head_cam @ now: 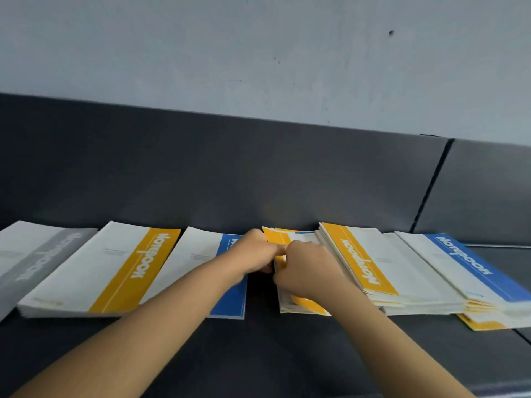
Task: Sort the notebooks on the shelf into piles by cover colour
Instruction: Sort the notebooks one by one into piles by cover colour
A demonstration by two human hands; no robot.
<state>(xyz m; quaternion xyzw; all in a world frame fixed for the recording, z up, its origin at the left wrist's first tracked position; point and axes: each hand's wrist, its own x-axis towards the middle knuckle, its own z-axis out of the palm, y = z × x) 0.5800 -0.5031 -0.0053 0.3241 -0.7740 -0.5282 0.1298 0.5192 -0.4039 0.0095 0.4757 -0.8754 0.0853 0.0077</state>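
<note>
On the dark shelf (258, 354) lie three separate piles: a grey-banded notebook pile (34, 254) at far left, a yellow-banded pile (115, 271) beside it, and a blue-banded pile (227, 300) partly under my left arm. To the right spreads a fanned, mixed stack (416, 280) with yellow and blue covers. My left hand (253, 255) and right hand (304, 268) meet at the stack's left end, both pinching a yellow-banded notebook (275, 238) there. My fingers hide most of that notebook's cover.
A dark grey back panel (230, 173) rises behind the notebooks, with a seam at right (431, 191). Above it is a pale wall (258, 53). Bare shelf surface lies in front of the piles.
</note>
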